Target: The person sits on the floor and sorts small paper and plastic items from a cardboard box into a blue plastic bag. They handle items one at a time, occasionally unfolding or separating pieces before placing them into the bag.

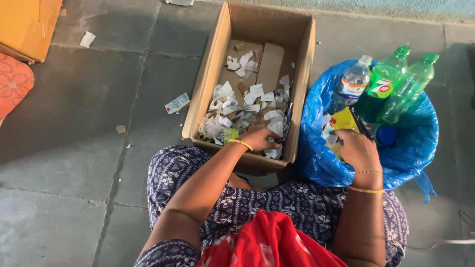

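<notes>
My left hand [258,137] reaches into an open cardboard box [208,84] and its fingers close on torn paper scraps [237,111] near the box's front wall. My right hand [357,147] is inside a bin lined with a blue plastic bag [420,133], gripping a yellow wrapper [344,120] and a scrap of paper. A clear plastic bottle [352,83] and two green plastic bottles [383,84] stand upright in the bag just beyond my right hand. A blue bottle cap [386,135] lies beside my fingers.
Grey stone floor tiles [74,123] surround me, with loose paper bits [177,103] left of the box. An orange box [27,24] and a patterned cushion [12,81] sit at the far left. My patterned dress and red cloth [267,242] fill the bottom.
</notes>
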